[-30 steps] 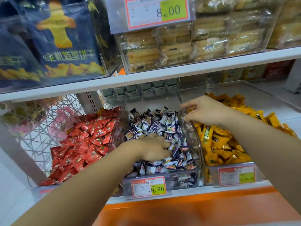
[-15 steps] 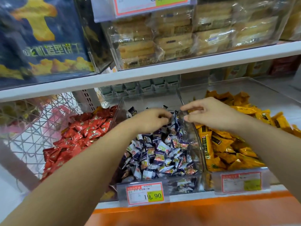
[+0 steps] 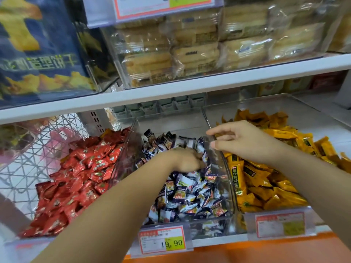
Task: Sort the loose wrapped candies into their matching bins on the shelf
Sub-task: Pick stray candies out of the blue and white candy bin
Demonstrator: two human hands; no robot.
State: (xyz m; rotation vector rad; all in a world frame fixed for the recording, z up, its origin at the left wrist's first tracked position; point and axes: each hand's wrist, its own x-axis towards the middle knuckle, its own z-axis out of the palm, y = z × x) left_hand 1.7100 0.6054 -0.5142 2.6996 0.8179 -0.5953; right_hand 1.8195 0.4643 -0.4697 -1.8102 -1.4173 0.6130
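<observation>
Candies (image 3: 190,188) bury the left hand (image 3: 186,160), fingers curled, grasp unclear; pick out only mismatched wrappers. The right hand (image 3: 245,143) hovers loose, empty.

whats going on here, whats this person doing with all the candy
A person is sorting wrapped candies. Their left hand is down in the middle bin, fingers curled into the purple-and-white candies; whether it grips any is hidden. The right hand hovers over the wall between that bin and the yellow candies, fingers loose, nothing visible in them. The red candies lie in the bin to the left.
</observation>
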